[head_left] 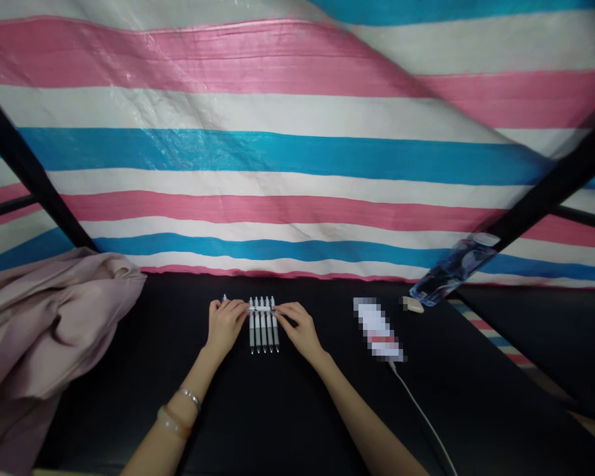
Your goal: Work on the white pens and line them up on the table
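Several white-and-grey pens [264,337] lie side by side on the black table, their pointed ends toward me. Across their upper part runs a short white piece with clear-looking ends [263,309]; its exact kind is too small to make out. My left hand [225,325] pinches its left end, fingertips beside the leftmost pen. On the other side, my right hand [300,327] pinches the right end between thumb and fingers. A small whitish tip [224,298] pokes out beyond my left fingers, and the rest of it is hidden.
A pinkish cloth [79,317] is heaped at the left. To the right lie a blurred-out phone-like object [378,329] with a white cable [421,410], a small white case [413,305] and a clear bottle [453,270]. Striped sheeting [277,152] hangs behind the table [277,423].
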Tool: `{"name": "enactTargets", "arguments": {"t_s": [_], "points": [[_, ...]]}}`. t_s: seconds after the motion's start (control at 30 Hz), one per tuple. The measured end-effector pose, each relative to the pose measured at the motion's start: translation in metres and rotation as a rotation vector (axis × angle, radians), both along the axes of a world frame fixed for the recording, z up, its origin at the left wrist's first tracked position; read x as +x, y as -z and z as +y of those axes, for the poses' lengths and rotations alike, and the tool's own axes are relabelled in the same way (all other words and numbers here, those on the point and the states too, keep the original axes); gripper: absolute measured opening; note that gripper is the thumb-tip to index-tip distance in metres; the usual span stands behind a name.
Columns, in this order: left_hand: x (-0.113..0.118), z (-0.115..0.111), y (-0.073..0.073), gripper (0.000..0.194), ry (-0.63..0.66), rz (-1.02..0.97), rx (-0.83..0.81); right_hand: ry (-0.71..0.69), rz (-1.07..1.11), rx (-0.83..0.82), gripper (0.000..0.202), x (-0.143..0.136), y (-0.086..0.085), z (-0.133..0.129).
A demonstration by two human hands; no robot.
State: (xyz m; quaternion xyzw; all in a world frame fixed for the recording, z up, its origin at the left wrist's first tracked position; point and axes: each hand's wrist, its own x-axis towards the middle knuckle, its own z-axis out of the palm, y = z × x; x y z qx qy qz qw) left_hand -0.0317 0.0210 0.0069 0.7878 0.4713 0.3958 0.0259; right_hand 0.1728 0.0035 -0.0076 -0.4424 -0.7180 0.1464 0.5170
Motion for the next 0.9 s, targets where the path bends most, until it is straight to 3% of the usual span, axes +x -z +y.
{"name": "enactTargets", "arguments": {"t_s": [0.33, 0.63, 0.9], "points": [[0.001, 0.0003, -0.0001, 0.017, 0.013, 0.133, 0.005, 0.023, 0.017, -0.028, 0.013, -0.0001, -0.0026, 0.0008], [-0.0002, 0.0008, -0.001, 0.016, -0.023, 0.294, 0.137, 0.032, 0.007, -0.081, 0.009, -0.0005, -0.0026, 0.0001], [-0.0003, -0.0015, -0.0051, 0.014, -0.029, 0.312, 0.188, 0.02, 0.005, -0.091, 0.008, 0.0, -0.0023, 0.0012]]}}
